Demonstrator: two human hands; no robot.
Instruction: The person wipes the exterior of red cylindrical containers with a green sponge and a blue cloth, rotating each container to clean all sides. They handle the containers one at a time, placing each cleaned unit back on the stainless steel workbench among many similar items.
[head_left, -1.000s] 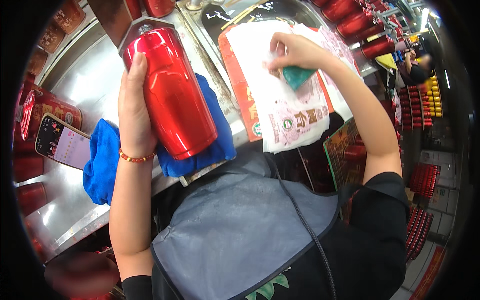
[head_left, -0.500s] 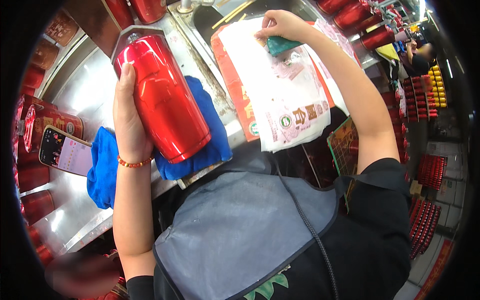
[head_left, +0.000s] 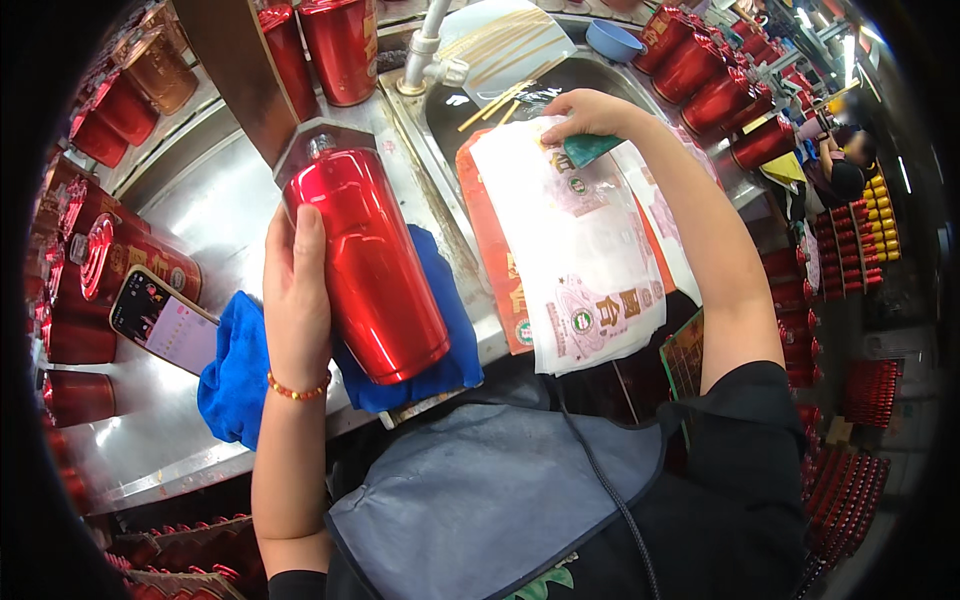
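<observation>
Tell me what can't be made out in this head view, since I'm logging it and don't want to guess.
- Head view: the red tumbler hides the left hand's fingers and part of the blue cloth.
- The right hand covers most of the green sponge.
- The printed bags hide the sink edge beneath.
- The phone screen is too small to tell.

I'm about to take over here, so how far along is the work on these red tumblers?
Done, apparently: red tumblers standing by the sink. In hand: left hand holds a red tumbler over the blue cloth; right hand presses a green sponge on a printed bag. Left, probably: tumblers at the left, state unclear.
</observation>
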